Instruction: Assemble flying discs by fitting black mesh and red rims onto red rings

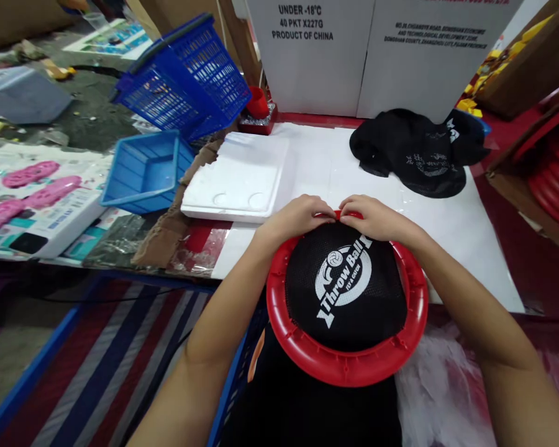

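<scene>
A red plastic ring [347,367] leans at the table's front edge, with a black mesh disc [377,298] printed "Throw Ball" lying inside it. My left hand [302,214] pinches the far rim of the ring, left of its top middle. Close beside it, my right hand [370,216] has its fingers curled on the same rim and the mesh edge. The mesh meets the rim under my fingertips; on the near side, a gap shows between mesh and ring. More black mesh discs [414,152] lie in a loose pile at the back right of the white table surface [466,248].
A white foam block [246,171] and a light blue bin [144,171] stand to the left. Behind them a dark blue basket [186,81] tilts beside a red cup [258,102]. A large white carton [317,68] stands at the back. Red rings [556,180] fill a box at right.
</scene>
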A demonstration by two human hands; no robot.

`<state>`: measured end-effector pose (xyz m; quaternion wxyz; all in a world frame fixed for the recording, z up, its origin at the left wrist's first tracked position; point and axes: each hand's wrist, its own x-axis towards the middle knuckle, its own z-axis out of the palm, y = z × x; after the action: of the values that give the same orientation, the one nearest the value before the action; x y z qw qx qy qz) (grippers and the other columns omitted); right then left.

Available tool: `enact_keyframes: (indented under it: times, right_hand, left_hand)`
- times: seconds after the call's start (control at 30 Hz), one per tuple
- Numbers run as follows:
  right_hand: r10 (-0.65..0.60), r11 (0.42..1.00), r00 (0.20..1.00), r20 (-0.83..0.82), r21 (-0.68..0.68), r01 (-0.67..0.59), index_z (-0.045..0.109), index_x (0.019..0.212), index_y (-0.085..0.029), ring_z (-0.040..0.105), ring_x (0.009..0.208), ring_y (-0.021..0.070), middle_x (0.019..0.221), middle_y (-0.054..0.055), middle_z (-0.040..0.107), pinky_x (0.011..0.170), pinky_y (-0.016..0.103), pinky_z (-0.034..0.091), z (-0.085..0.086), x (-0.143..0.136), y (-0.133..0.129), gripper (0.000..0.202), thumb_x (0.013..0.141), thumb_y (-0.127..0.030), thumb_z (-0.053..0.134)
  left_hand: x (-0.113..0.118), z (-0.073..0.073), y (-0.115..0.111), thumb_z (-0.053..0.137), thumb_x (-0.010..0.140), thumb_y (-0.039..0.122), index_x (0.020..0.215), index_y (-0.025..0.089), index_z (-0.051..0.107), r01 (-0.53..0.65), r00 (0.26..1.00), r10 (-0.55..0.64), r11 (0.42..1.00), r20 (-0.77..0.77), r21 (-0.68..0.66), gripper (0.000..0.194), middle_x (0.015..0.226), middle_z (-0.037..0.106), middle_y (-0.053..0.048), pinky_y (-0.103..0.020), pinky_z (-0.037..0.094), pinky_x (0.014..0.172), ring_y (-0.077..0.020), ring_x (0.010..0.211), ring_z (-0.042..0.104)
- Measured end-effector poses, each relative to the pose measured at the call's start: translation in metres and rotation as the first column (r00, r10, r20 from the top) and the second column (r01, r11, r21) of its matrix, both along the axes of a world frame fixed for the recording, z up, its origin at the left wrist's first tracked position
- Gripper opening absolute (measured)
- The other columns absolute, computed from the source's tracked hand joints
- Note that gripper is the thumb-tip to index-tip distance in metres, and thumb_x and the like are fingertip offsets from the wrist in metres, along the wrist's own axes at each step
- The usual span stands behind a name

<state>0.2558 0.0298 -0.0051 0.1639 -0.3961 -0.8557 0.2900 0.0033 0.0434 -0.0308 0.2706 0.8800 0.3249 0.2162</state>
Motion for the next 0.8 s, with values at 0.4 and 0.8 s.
enact_keyframes:
  times: [0.4,0.8]
  right_hand:
    - [-0.182,0.96,0.981,-0.061,-0.227,0.164,0.071,0.086,-0.023,0.068,0.095,0.0257,0.104,0.007,0.077,0.091,0.043,0.053,-0.01,-0.008,0.007,0.011,0.091,-0.028,0.063]
    - [-0.184,0.932,0.974,-0.136,-0.339,0.128,0.077,0.091,-0.017,0.066,0.084,0.0203,0.087,0.004,0.076,0.081,0.034,0.049,-0.014,0.007,0.007,0.016,0.087,-0.03,0.069]
  left_hand:
    - [0.003,0.006,-0.011,0.058,0.107,0.028,0.117,0.022,0.08,-0.067,0.997,0.068,0.997,-0.027,0.046,0.025,0.111,0.081,-0.008,-0.037,0.054,0.095,-0.022,0.101,0.073]
    - [0.004,0.001,-0.024,0.062,0.105,0.019,0.155,0.037,0.058,0.062,0.984,0.088,0.651,-0.157,0.757,0.053,0.14,0.069,-0.01,-0.048,0.053,0.103,-0.0282,0.121,0.063]
